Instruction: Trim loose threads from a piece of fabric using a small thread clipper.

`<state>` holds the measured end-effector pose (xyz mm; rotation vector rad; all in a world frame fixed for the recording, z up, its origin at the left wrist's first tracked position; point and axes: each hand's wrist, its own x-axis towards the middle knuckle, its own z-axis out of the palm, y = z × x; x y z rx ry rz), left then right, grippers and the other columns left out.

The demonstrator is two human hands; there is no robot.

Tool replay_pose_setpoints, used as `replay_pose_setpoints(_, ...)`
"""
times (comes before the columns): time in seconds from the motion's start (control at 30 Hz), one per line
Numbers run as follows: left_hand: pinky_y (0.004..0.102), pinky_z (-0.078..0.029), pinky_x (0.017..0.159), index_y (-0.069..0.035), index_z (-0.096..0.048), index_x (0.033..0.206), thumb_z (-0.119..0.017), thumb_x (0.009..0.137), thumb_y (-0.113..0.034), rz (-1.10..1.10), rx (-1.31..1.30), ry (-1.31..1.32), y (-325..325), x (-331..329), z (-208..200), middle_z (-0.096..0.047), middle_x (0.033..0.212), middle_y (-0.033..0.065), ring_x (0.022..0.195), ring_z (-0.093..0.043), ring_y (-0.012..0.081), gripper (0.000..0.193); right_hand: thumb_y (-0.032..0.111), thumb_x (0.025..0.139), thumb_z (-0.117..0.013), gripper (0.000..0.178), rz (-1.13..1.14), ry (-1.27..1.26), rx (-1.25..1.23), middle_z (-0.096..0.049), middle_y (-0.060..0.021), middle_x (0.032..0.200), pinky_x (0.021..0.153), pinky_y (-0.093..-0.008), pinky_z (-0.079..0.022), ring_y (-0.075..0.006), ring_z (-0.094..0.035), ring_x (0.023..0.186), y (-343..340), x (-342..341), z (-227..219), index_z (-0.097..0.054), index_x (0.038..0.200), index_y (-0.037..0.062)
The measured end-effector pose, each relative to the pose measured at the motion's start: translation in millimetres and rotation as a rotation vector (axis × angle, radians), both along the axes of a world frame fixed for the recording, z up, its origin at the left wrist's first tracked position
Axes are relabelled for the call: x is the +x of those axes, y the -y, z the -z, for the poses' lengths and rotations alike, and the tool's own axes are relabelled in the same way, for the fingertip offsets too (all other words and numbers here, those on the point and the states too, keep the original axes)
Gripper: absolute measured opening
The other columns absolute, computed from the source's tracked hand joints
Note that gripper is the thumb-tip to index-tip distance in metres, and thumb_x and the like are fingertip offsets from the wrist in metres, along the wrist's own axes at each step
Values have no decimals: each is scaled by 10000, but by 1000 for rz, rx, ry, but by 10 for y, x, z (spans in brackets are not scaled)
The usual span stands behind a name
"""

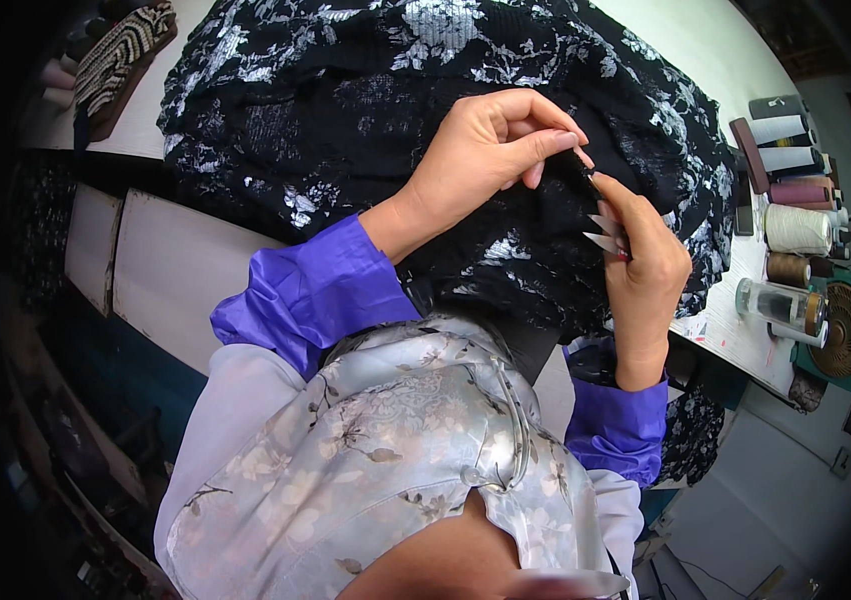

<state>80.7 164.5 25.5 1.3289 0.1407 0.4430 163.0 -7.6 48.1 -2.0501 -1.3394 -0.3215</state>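
A large black fabric (pixel 365 110) with silvery flower prints lies bunched over the white table. My left hand (pixel 495 150) is closed, thumb and forefinger pinching a narrow bit of the fabric's edge. Close by on the right, my right hand (pixel 650 245) has its forefinger tip against the same bit of edge. Tucked in the right hand is a pair of small thread snips (pixel 603 242), two pointed metal blades spread apart toward the left, with a touch of red near their base. The right thumb is mostly hidden. Both forearms wear shiny purple sleeve covers.
Along the table's right edge stand several thread cones (pixel 800 230), a clear lidded jar (pixel 775 303) and a green fan (pixel 845 325). A striped knitted piece (pixel 123 58) lies at the far left. More black printed fabric (pixel 690 435) hangs below the table at right.
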Motion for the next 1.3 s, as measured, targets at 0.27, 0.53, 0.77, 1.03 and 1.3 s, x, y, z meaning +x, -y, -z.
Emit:
replay_pose_setpoints(0.27, 147, -397, 476, -31, -659, 958, -607, 938, -120, 10, 4, -46, 4, -14, -15, -714, 888, 82, 590, -546, 19, 105, -91, 774, -649, 281, 38, -6, -76, -687, -119, 866, 648, -305, -517, -237, -696, 754, -30, -47, -12, -662, 1026, 33)
replay_pose_setpoints(0.53, 153, -412, 480, -23, -655, 957, -608, 938, -117, -5, -62, -24, 13, -13, 31, -710, 886, 87, 595, -557, 29, 107, -77, 787, -662, 271, 96, -15, 2, -688, -120, 861, 626, -284, -511, -212, -694, 732, -77, -107, 111, -664, 1030, 42)
replay_pose_setpoints(0.77, 170, -433, 495, -8, -644, 953, -626, 926, -109, 5, -158, -55, 32, -16, 74, -665, 809, 46, 601, -573, 48, 106, -96, 806, -618, 345, 169, -55, 39, -675, -111, 859, 577, -291, -486, -201, -668, 671, -131, -193, 96, -634, 1107, 72)
replay_pose_setpoints(1.03, 186, -469, 540, -14, -621, 951, -630, 922, -94, -42, -6, -76, 139, -51, 74, -626, 776, 23, 628, -587, 55, 85, -131, 655, -610, 451, 99, 77, 57, -584, -70, 750, 570, -336, -476, -226, -612, 632, -166, -86, 79, -639, 1051, 85)
replay_pose_setpoints(1.3, 195, -484, 556, -23, -589, 961, -598, 944, -106, -53, 84, -37, 80, -19, 14, -632, 822, 31, 633, -595, 69, 85, -108, 657, -622, 468, -38, 19, -29, -564, -55, 736, 567, -335, -470, -210, -602, 636, -43, 64, -27, -666, 1068, 110)
